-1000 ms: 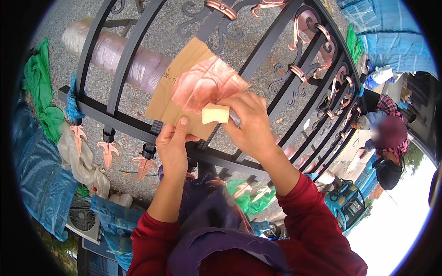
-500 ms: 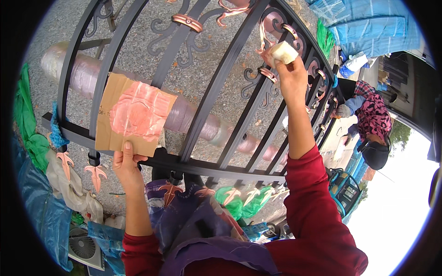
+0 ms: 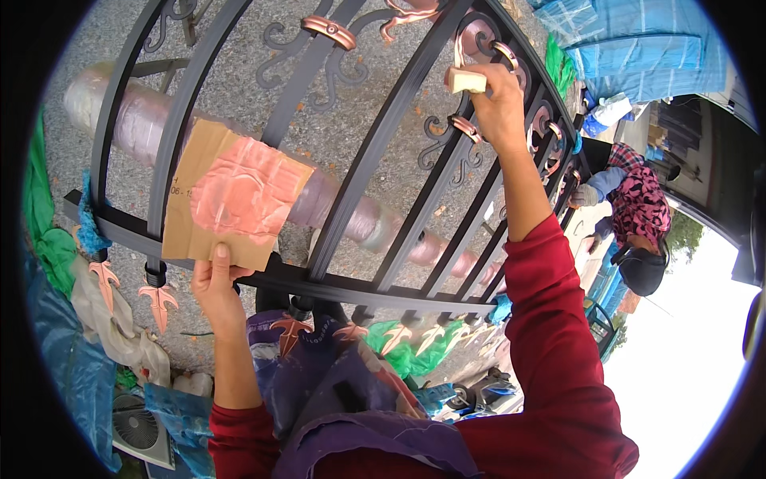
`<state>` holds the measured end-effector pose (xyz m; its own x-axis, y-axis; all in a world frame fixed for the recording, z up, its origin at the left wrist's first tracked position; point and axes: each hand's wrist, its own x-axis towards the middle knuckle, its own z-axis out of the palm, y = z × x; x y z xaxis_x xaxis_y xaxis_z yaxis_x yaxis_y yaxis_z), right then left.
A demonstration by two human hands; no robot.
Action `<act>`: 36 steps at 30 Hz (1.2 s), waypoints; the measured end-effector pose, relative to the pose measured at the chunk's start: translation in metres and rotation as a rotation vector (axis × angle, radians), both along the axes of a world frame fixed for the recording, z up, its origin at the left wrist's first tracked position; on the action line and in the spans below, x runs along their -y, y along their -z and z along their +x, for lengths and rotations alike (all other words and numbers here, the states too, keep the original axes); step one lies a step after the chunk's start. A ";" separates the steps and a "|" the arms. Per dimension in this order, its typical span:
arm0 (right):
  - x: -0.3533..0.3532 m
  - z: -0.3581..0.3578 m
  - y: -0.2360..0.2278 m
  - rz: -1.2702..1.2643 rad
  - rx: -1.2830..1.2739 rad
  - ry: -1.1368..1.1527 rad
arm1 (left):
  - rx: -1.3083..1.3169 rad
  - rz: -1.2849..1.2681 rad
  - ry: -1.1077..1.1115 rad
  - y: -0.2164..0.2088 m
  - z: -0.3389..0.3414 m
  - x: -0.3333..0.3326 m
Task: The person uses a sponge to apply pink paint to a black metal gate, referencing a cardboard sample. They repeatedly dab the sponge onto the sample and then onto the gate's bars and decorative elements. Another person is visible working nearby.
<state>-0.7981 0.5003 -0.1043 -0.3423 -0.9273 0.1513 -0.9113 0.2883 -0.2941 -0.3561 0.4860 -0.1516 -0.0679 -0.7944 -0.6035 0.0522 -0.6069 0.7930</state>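
Note:
My left hand (image 3: 219, 291) pinches the lower edge of a brown cardboard piece (image 3: 179, 211), thumb on top. Wet-looking pink paint (image 3: 239, 195) coats much of its face. Farther out on the right, my right hand (image 3: 503, 104) grips a pale yellow sponge block (image 3: 467, 81). The sponge is beside a copper-coloured leaf ornament (image 3: 459, 54) on a black metal gate panel (image 3: 351, 199); whether they touch, I cannot tell. Below it, a copper collar (image 3: 466, 128) rings a bar. Spear tips (image 3: 159, 307) of the same colour line the near rail.
A plastic-wrapped roll (image 3: 144, 128) lies beneath the bars on gravel. At right, a co-worker in a dark cap (image 3: 642, 267) reaches a gloved hand (image 3: 586, 195) to the panel's far end. Blue sheeting (image 3: 638, 56) covers things at upper right; a fan unit (image 3: 136, 423) stands lower left.
My right hand has moved up and slightly left, tilting the sponge down against or near the leaf ornament. The left hand keeps its hold on the cardboard, and the view has shifted slightly.

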 end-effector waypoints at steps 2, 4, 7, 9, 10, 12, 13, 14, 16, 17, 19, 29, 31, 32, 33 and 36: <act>0.000 -0.006 0.003 0.038 -0.094 -0.002 | -0.018 0.001 0.004 0.002 0.002 0.000; 0.004 -0.027 0.007 -0.093 -0.039 0.106 | -0.019 0.000 -0.005 0.002 0.001 -0.001; 0.018 -0.036 0.000 -0.111 -0.009 0.066 | 0.001 0.005 -0.015 0.004 0.002 -0.002; 0.021 -0.030 0.001 -0.005 -0.127 -0.044 | 0.008 0.007 -0.003 0.005 0.004 -0.002; 0.023 -0.028 0.003 0.055 -0.208 -0.109 | 0.006 0.005 -0.009 0.005 0.003 -0.001; 0.023 -0.031 0.003 0.091 -0.305 -0.121 | 0.002 0.002 -0.019 0.004 0.002 -0.001; 0.024 -0.033 0.000 0.088 -0.313 -0.111 | -0.007 -0.001 -0.025 0.004 0.002 -0.001; 0.024 -0.036 -0.003 0.085 -0.322 -0.101 | -0.017 -0.004 -0.031 0.004 0.002 -0.001; 0.027 -0.051 -0.003 -0.036 -0.221 -0.054 | -0.024 -0.006 -0.022 0.004 0.003 -0.002; 0.026 -0.051 -0.002 -0.039 -0.193 -0.077 | -0.023 -0.006 -0.006 0.005 0.004 -0.002; 0.025 -0.045 0.001 0.001 -0.193 -0.147 | -0.022 -0.006 0.008 0.007 0.006 -0.002; 0.019 -0.060 0.014 -0.085 0.026 0.011 | -0.003 -0.011 -0.022 0.002 0.001 0.000; 0.020 -0.052 0.014 0.027 -0.130 -0.022 | -0.010 -0.008 -0.017 0.003 0.003 0.000; 0.020 -0.054 0.013 -0.035 -0.033 0.063 | -0.014 -0.003 -0.020 0.002 0.003 0.001; 0.019 -0.059 0.011 -0.097 0.066 0.148 | -0.018 0.001 -0.022 0.002 0.002 0.000; 0.026 -0.036 0.001 -0.318 0.398 0.287 | -0.010 -0.006 -0.038 0.003 0.002 -0.001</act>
